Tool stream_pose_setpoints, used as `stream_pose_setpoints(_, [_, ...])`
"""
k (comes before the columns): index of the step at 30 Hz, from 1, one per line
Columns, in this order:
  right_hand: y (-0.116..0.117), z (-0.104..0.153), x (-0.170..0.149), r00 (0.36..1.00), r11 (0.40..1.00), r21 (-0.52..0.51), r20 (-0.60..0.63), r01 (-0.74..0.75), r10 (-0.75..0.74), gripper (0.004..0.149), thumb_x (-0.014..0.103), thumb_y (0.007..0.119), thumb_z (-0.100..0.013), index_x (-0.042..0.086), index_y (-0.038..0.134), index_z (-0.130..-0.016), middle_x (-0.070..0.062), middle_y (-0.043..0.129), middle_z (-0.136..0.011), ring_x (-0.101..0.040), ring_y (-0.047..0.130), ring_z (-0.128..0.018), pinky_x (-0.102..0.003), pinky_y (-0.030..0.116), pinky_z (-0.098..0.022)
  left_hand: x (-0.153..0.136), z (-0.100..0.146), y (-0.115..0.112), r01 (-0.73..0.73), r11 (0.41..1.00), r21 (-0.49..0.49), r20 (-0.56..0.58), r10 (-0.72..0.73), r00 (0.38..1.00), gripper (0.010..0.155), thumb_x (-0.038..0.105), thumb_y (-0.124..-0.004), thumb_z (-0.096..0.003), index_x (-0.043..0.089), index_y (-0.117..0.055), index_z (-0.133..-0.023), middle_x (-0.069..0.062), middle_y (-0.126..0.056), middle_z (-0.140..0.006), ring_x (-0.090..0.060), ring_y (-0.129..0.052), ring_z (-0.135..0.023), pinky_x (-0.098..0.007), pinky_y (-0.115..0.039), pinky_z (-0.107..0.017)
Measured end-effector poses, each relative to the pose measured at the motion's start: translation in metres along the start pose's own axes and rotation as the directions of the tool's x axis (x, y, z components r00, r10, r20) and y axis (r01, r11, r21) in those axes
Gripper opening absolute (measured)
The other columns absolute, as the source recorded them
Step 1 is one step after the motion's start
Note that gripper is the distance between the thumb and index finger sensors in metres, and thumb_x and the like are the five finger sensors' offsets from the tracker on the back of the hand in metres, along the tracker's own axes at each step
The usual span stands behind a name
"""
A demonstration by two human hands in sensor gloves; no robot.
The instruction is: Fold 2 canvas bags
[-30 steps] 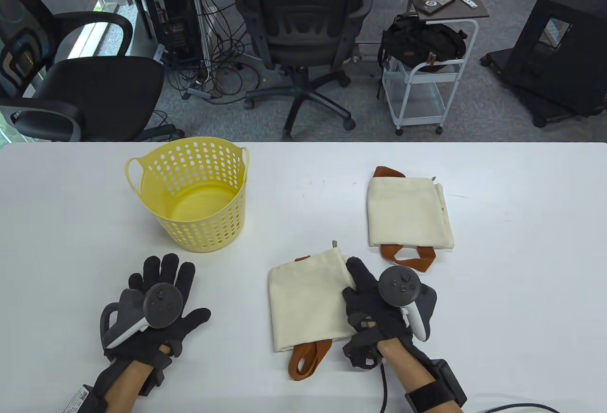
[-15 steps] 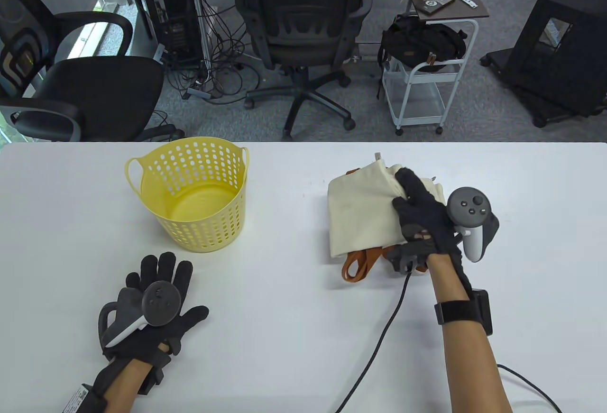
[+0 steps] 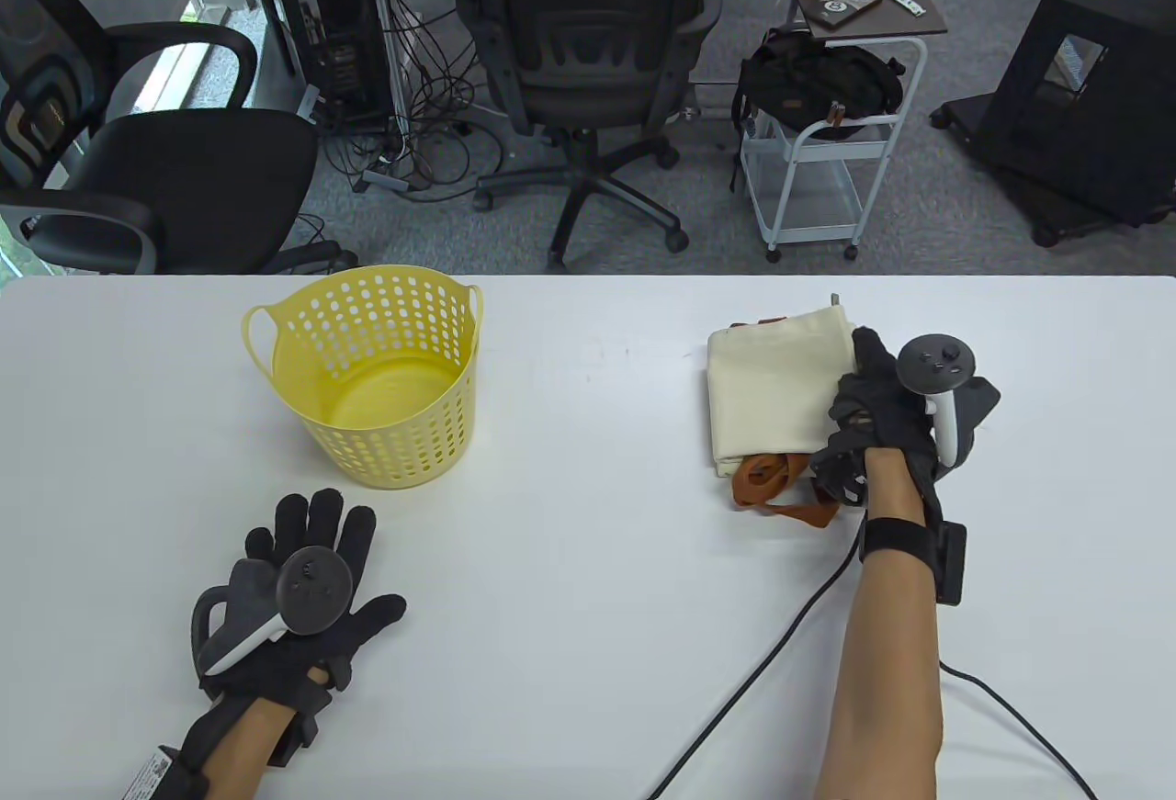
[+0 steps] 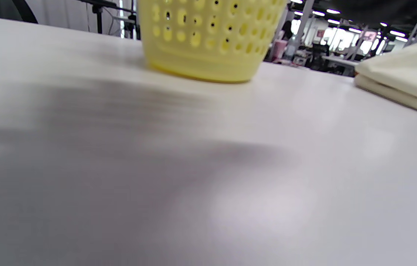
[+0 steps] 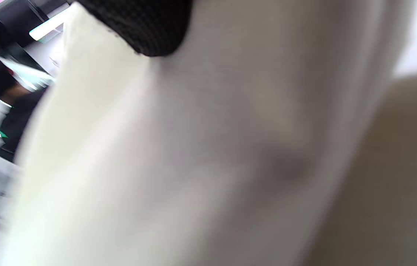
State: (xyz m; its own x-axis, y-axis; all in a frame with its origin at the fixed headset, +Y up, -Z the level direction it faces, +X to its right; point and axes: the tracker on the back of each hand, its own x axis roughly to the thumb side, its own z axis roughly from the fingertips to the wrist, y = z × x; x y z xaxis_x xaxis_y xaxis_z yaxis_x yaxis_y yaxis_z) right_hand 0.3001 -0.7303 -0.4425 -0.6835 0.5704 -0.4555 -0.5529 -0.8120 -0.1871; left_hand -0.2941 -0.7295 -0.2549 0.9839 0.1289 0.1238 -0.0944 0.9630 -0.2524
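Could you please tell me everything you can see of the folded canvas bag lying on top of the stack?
The top canvas bag is cream, woven-looking cloth, folded into a flat rectangle. It lies on a second folded cream bag on the white table, right of the yellow basket. Brown strap handles poke out at the stack's near edge, and a little brown at the far edge. The right hand grips its right edge; the left hand lies flat, apart.

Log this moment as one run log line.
right hand: holds top folded bag on second bag | left hand: flat on table | basket: empty
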Motion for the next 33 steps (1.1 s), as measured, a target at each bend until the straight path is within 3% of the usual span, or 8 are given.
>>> stream_pose_setpoints(4, [0.015,0.003,0.004,0.974,0.972,-0.065,-0.049,-0.225,0.222,0.064,0.023,0.081,-0.048,0.029,0.052,-0.105,-0.003,0.065,-0.107,-0.028,0.080,-0.090,-0.047,0.074,-0.064,-0.001,-0.001,0.000,0.005,1.000,-0.001,-0.006,-0.005,1.000,0.092,0.065,-0.069,-0.0360,0.032,-0.018,-0.106,0.001,0.006,-0.110,-0.036,0.011,-0.104,-0.067,-0.003,-0.073])
stream_pose_setpoints(7, [0.023,0.005,0.009,0.932,0.932,-0.031,-0.054,-0.362,0.360,0.068,0.027,0.080,-0.049,0.026,0.044,-0.107,-0.006,0.057,-0.110,-0.030,0.073,-0.096,-0.050,0.069,-0.069,-0.002,-0.002,-0.001,0.012,1.000,-0.008,-0.012,-0.012,1.000,0.092,0.065,-0.069,-0.0362,0.032,-0.018,-0.106,0.001,0.006,-0.110,-0.036,0.011,-0.104,-0.067,-0.003,-0.073])
stream_pose_setpoints(16, [0.015,0.028,0.024,0.906,0.904,-0.074,0.028,-0.420,0.423,0.078,0.038,0.079,-0.048,0.022,0.031,-0.107,-0.010,0.042,-0.114,-0.037,0.058,-0.103,-0.057,0.059,-0.074,-0.001,-0.003,-0.003,0.024,1.000,-0.015,-0.010,-0.025,1.000,0.092,0.065,-0.068,-0.0366,0.031,-0.018,-0.106,0.000,0.006,-0.110,-0.037,0.010,-0.104,-0.067,-0.004,-0.073])
stream_pose_setpoints(21, [0.000,0.061,0.042,0.880,0.889,-0.127,0.140,-0.439,0.454,0.079,0.045,0.076,-0.048,0.025,0.028,-0.107,-0.008,0.034,-0.116,-0.041,0.039,-0.107,-0.060,0.047,-0.077,-0.001,-0.004,-0.003,0.024,0.999,-0.021,-0.011,-0.024,1.000,0.092,0.065,-0.068,-0.0367,0.031,-0.018,-0.106,0.000,0.006,-0.111,-0.037,0.009,-0.105,-0.067,-0.004,-0.073])
stream_pose_setpoints(25, [-0.003,0.104,0.056,0.829,0.881,-0.151,0.299,-0.447,0.472,0.077,0.049,0.072,-0.048,0.026,0.030,-0.108,-0.007,0.032,-0.117,-0.041,0.033,-0.107,-0.060,0.042,-0.077,-0.006,-0.003,0.000,0.011,1.000,-0.011,-0.030,-0.011,0.999,0.092,0.065,-0.068,-0.0368,0.031,-0.018,-0.106,0.000,0.005,-0.111,-0.038,0.008,-0.105,-0.067,-0.005,-0.073])
stream_pose_setpoints(33, [0.021,0.185,0.058,0.741,0.885,-0.120,0.503,-0.450,0.445,0.078,0.054,0.070,-0.047,0.026,0.031,-0.108,-0.008,0.023,-0.117,-0.042,0.023,-0.106,-0.062,0.034,-0.076,-0.008,-0.001,0.002,-0.004,1.000,-0.007,-0.033,0.003,0.999,0.091,0.065,-0.068,-0.0368,0.031,-0.018,-0.106,0.000,0.004,-0.111,-0.038,0.007,-0.105,-0.067,-0.006,-0.073])
